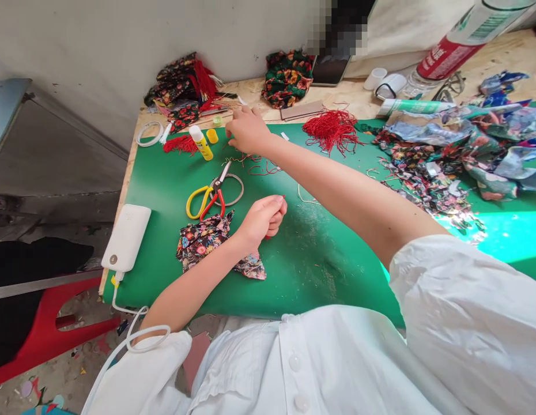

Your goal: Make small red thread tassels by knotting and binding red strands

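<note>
My left hand (263,222) is closed in a fist, with small red ends poking out at its top and underside; the rest of that red piece is hidden. Beneath the left wrist lies a black floral cloth (203,242), crumpled. My right hand (247,129) reaches to the table's back edge, fingers bent downward; what they pinch, if anything, is hidden. Close to it stand a yellow glue stick (201,144) and its yellow cap (212,136). Scissors (214,193) with one yellow and one red handle lie open over a wire ring (234,190). Loose red threads (265,169) lie between my hands.
A red thread pile (332,129) and cloth scraps (436,167) lie right on the green mat (337,276). Floral bundles (289,78) sit at the back. A white power bank (127,237) with cable lies left. A spray can (458,46) stands back right.
</note>
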{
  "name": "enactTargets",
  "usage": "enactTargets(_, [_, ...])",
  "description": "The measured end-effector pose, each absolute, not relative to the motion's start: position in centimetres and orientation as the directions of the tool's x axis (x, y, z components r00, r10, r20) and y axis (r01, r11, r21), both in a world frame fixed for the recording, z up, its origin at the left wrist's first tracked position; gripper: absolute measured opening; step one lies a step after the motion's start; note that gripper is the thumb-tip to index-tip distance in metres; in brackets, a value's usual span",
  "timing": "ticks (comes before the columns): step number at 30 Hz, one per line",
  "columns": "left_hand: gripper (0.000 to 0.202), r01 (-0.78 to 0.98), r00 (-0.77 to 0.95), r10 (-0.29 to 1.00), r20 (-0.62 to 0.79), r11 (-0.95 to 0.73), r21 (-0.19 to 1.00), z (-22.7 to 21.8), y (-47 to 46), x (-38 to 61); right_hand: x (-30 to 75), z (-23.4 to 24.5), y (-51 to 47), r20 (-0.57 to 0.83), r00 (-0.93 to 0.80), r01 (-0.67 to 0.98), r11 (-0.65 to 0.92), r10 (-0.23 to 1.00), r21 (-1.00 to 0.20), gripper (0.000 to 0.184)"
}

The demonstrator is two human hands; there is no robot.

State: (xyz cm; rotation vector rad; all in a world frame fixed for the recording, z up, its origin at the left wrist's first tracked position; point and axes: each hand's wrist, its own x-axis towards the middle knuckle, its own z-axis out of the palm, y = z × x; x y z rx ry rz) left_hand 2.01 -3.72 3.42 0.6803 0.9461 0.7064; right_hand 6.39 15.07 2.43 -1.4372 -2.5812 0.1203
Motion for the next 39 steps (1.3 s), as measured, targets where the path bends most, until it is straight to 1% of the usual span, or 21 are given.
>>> enactTargets(2, [0.033,-0.234,0.405,0.78,-0.478,0.594,0.77,3.4,-3.7,2.0,5.9,2.1,15.5,0.088,-0.48,0.859,0.488,0.873,-0.151,0.02])
enactTargets(4, [0.033,-0.237,0.408,0.778,-0.479,0.596,0.767,3.4,-3.7,2.0,5.7,1.6,15.8,0.045,-0.44,0.881,0.441,0.897,-0.17,0.019])
enactTargets(6, [0.033,-0.238,0.411,0.777,-0.477,0.597,0.766,3.4,-3.7,2.0,5.6,1.1,15.8,0.016,-0.435,0.882,0.43,0.9,-0.193,0.019])
enactTargets(10, [0.033,-0.239,0.411,0.779,-0.473,0.593,0.769,3.4,-3.7,2.0,6.1,1.3,15.6,0.03,-0.462,0.842,0.449,0.886,-0.299,0.017])
enactTargets(13, [0.033,-0.242,0.409,0.781,-0.471,0.591,0.769,3.4,-3.7,1.9,7.1,3.1,15.6,0.047,-0.46,0.806,0.439,0.887,-0.398,0.011])
enactTargets(14, [0.032,-0.243,0.408,0.781,-0.473,0.592,0.768,3.4,-3.7,1.9,7.6,3.9,15.6,0.06,-0.468,0.751,0.433,0.882,-0.498,0.009])
enactTargets(16, [0.032,-0.242,0.406,0.778,-0.48,0.598,0.764,3.3,-3.7,1.9,8.6,5.6,15.5,0.073,-0.488,0.706,0.442,0.87,-0.553,0.014])
enactTargets(18, [0.032,-0.239,0.406,0.774,-0.486,0.603,0.761,3.3,-3.7,1.9,9.7,7.1,15.1,0.121,-0.472,0.658,0.44,0.873,-0.611,0.016])
enactTargets(19, [0.033,-0.237,0.406,0.773,-0.488,0.605,0.76,3.3,-3.6,1.9,10.1,7.8,14.9,0.149,-0.471,0.573,0.429,0.87,-0.698,0.016])
enactTargets(21, [0.033,-0.232,0.407,0.771,-0.49,0.607,0.76,3.2,-3.6,1.9,10.8,9.0,14.4,0.171,-0.465,0.496,0.416,0.869,-0.762,0.016])
enactTargets(23, [0.033,-0.232,0.406,0.773,-0.488,0.604,0.763,3.2,-3.6,1.9,11.1,10.1,13.8,0.171,-0.427,0.384,0.349,0.888,-0.855,0.021])
enactTargets(24, [0.032,-0.233,0.408,0.775,-0.483,0.6,0.766,3.1,-3.6,1.9,11.3,10.6,13.5,0.172,-0.404,0.363,0.33,0.899,-0.871,0.027])
enactTargets(27, [0.032,-0.242,0.411,0.786,-0.463,0.583,0.776,3.1,-3.6,1.8,11.9,11.9,12.0,0.215,-0.391,0.304,0.346,0.895,-0.887,0.03])
enactTargets(30, [0.032,-0.262,0.4,0.8,-0.448,0.568,0.78,3.1,-3.6,1.7,13.1,12.6,9.8,0.323,-0.414,0.148,0.413,0.851,-0.899,0.031])
enactTargets(31, [0.032,-0.27,0.398,0.805,-0.441,0.562,0.782,3.2,-3.6,1.6,13.5,12.7,9.0,0.354,-0.382,0.117,0.425,0.854,-0.898,0.032])
enactTargets(34, [0.033,-0.285,0.41,0.817,-0.405,0.537,0.794,3.3,-3.7,1.6,14.9,12.6,6.3,0.336,-0.4,0.087,0.401,0.853,-0.912,0.027])
enactTargets(36, [0.034,-0.291,0.423,0.823,-0.378,0.519,0.804,3.4,-3.8,1.6,15.6,12.3,4.3,0.352,-0.39,0.123,0.427,0.851,-0.896,0.021])
enactTargets(39, [0.034,-0.304,0.437,0.83,-0.347,0.5,0.811,3.7,-4.0,1.7,16.5,11.6,1.3,0.284,-0.408,0.129,0.363,0.868,-0.923,0.016])
